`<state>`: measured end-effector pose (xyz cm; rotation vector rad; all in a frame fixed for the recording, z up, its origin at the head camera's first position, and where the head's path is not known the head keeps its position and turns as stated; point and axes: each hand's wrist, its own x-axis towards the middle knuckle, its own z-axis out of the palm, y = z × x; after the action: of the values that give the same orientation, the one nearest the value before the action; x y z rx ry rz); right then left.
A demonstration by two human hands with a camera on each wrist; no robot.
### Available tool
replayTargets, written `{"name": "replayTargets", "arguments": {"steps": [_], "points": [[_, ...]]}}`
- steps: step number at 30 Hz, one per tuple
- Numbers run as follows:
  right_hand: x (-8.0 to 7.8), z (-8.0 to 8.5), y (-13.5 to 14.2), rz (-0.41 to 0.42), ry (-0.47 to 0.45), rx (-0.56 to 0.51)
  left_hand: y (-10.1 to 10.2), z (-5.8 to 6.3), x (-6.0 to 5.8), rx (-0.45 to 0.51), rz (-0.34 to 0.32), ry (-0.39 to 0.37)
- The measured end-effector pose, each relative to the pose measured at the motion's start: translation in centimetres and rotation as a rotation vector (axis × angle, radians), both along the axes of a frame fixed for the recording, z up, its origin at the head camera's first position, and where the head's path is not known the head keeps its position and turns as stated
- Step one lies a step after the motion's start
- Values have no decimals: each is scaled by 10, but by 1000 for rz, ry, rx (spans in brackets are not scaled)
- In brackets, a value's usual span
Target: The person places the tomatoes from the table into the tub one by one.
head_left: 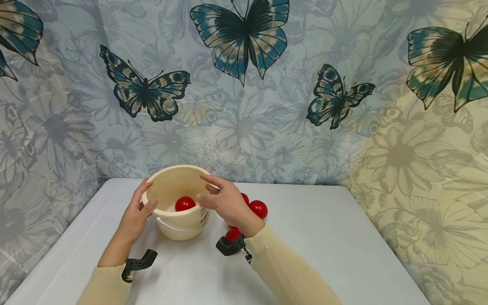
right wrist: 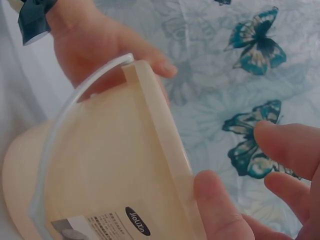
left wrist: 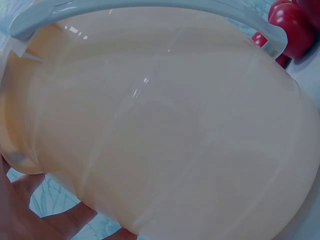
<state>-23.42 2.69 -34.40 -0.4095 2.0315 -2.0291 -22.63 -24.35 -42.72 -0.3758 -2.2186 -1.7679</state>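
Observation:
A cream plastic bucket (head_left: 179, 218) with a thin white handle (head_left: 177, 228) stands on the table, its mouth tilted toward me. Inside it lies one glossy red ball (head_left: 185, 203). My left hand (head_left: 133, 214) holds the bucket's left side at the rim, the thumb over the edge and the fingers around the outer wall. At the right rim is my right hand (head_left: 228, 203), its thumb against the edge. Its other fingers are loosely extended above the mouth, apart from the bucket in the right wrist view. A printed label (right wrist: 107, 227) shows on the bucket's wall.
More red balls (head_left: 258, 209) lie on the table to the right of the bucket, partly hidden by my right hand and wrist. The white-covered table (head_left: 312, 237) meets a butterfly-patterned cloth (head_left: 244, 140) at the back.

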Motion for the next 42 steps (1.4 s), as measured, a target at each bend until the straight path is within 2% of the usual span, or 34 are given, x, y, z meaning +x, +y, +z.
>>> {"name": "replayTargets", "arguments": {"steps": [6,11,14,24,26,30,37,42], "points": [[0,-5,0,-5,-16,-100,1,0,1,8,-6,0],[2,-13,4,1,-28,-253,1,-1,1,10,-9,5],[6,-17,9,15,-37,-331,1,-1,0,20,-18,9],[25,-27,29,63,-25,-484,1,-3,-1,19,-16,3],[28,-30,39,65,-18,-496,1,-3,-1,25,-19,-2],[31,-40,65,0,-11,-485,2,-3,-1,20,-13,-2],[25,-63,125,-110,3,-442,2,-1,1,14,-2,17],[23,-78,161,-147,-7,-387,1,0,1,6,5,8]]}}
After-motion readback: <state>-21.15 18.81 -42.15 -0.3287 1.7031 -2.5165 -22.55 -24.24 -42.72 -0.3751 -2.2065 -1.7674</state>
